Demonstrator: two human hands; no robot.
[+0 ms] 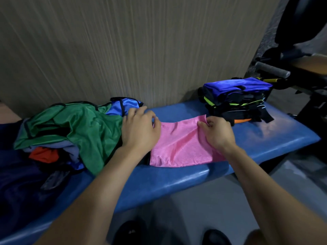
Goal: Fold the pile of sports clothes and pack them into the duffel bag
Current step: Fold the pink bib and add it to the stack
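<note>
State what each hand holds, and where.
Both hands pinch the pink garment: the left hand its far left corner, the right hand its far right corner.

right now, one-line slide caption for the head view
Both hands, left and right, fold a pink garment on a blue bench between unfolded pile and folded stack.

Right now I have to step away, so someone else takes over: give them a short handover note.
Left hand: pinches the pink garment at its left edge.
Right hand: pinches its far right corner.
Pink garment lies flat on the blue bench, mid-fold.
Done: folded stack at the right end of the bench.
Left: unfolded pile on the left, green on top, then packing. No duffel bag clearly in view.
</note>
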